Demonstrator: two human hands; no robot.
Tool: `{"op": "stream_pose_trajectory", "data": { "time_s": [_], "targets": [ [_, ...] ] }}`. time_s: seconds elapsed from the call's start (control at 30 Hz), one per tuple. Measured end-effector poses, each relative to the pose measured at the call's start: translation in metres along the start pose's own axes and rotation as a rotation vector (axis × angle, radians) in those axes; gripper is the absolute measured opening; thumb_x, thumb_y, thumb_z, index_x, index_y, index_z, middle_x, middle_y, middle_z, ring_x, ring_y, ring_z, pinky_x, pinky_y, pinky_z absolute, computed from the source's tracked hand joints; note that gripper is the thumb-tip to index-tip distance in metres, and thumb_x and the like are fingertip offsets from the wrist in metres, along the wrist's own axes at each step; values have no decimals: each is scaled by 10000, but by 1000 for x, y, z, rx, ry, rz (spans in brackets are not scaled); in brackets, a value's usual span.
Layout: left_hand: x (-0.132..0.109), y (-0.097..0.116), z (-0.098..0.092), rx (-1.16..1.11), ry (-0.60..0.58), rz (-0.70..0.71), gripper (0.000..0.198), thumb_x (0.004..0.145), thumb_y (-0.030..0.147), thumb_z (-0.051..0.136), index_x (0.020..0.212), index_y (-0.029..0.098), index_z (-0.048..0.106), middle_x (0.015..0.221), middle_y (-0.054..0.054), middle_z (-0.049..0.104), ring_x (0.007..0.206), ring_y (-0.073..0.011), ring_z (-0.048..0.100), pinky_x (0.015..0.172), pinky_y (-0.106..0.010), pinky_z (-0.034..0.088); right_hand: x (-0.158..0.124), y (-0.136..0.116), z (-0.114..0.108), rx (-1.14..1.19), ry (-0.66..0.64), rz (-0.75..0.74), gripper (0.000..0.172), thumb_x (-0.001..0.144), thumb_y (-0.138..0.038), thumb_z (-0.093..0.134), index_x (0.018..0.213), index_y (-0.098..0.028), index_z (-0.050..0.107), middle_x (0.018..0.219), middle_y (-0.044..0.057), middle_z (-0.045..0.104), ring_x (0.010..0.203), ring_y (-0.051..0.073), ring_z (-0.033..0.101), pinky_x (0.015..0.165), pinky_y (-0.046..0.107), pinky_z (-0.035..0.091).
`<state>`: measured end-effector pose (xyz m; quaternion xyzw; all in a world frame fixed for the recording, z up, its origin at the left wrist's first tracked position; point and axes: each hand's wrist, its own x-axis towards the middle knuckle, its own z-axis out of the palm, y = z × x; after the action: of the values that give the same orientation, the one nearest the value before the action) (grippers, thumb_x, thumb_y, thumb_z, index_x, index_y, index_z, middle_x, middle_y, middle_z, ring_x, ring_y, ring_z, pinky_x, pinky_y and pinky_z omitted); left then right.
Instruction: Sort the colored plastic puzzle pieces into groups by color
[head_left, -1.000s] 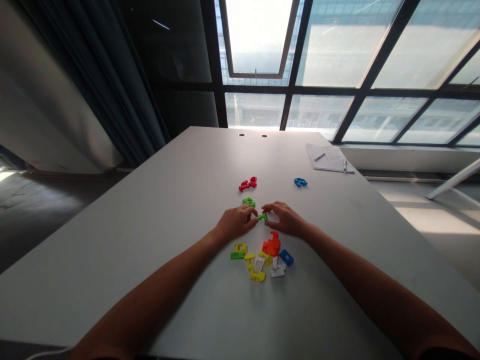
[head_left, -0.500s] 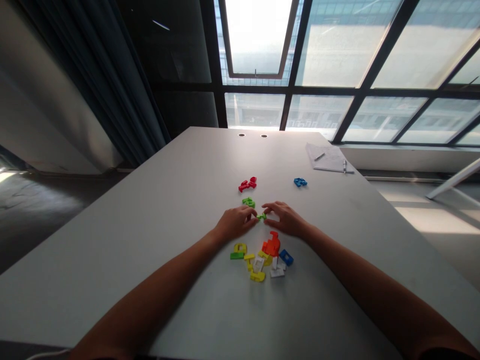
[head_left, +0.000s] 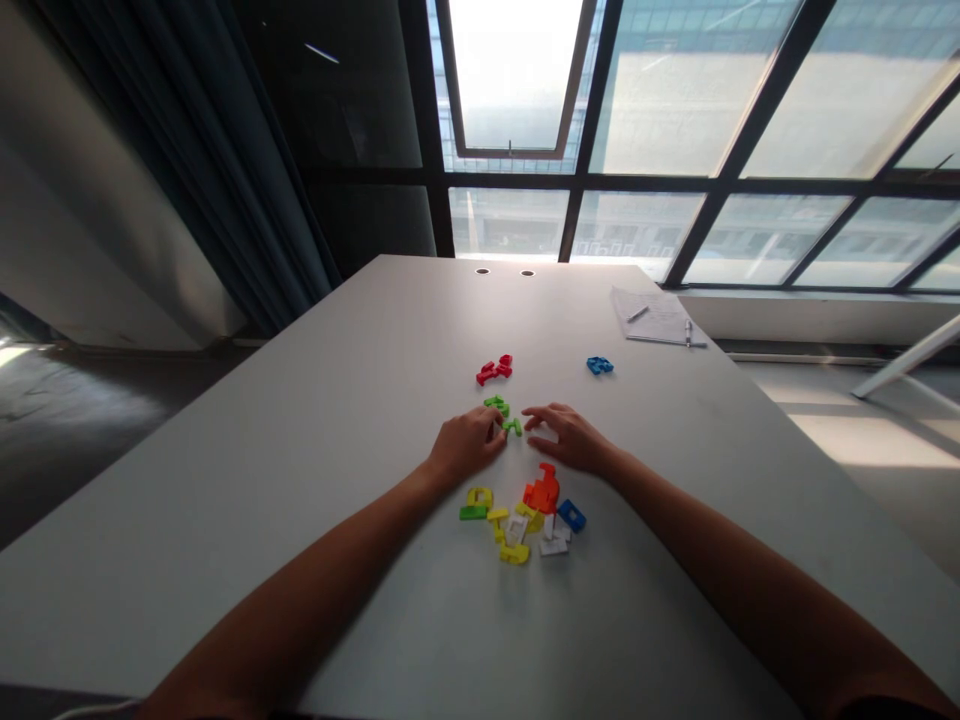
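My left hand [head_left: 466,441] is closed on a small green plastic piece [head_left: 513,427], which pokes out past the fingertips. Just beyond those fingers lies a little cluster of green pieces [head_left: 496,405]. My right hand [head_left: 564,434] rests on the table to the right, fingers spread and apart from the piece. Nearer to me is a loose group: an orange piece [head_left: 543,490], several yellow pieces [head_left: 514,554], white pieces [head_left: 554,546], a blue piece [head_left: 572,515] and a green block [head_left: 473,513].
Red pieces [head_left: 494,370] lie beyond the green ones, and blue pieces [head_left: 599,366] sit farther right. Paper sheets [head_left: 654,314] with pens lie at the table's [head_left: 337,380] far right edge. Two round holes mark the far end, before the windows.
The green piece has moved left with my left hand, towards the green cluster. It has come away from my right fingers, which stay nearly where they were.
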<state>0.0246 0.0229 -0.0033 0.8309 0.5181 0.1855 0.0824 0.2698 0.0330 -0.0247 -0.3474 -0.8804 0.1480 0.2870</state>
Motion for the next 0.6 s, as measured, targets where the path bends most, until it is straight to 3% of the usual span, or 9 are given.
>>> {"op": "stream_pose_trajectory", "data": {
  "time_s": [0.17,0.4,0.6],
  "targets": [
    [0,-1,0,-14,1,-19,276,917,377,605,1167,265,636,988,-26,744,765,-189,685,635,-262,452,0,-2,-1,-11,-12,-7,443,953,-246,640,1390,-233,571,1083,89,769,1024,255,671,963,460,502],
    [-1,-1,-3,-24,-52,141,311,978,366,531,1239,354,702,1005,-7,736,749,-152,671,673,-245,485,-2,-4,-3,-70,-73,-14,592,967,-243,613,1531,-267,438,1235,99,739,1102,276,631,976,495,487],
    [-1,0,-4,-31,-4,106,308,980,324,514,1205,325,724,1102,-22,742,768,-160,676,685,-259,499,-1,-5,-4,-9,-58,-15,492,960,-227,605,1447,-270,552,1164,83,762,1085,264,639,986,473,489]
  ]
}}
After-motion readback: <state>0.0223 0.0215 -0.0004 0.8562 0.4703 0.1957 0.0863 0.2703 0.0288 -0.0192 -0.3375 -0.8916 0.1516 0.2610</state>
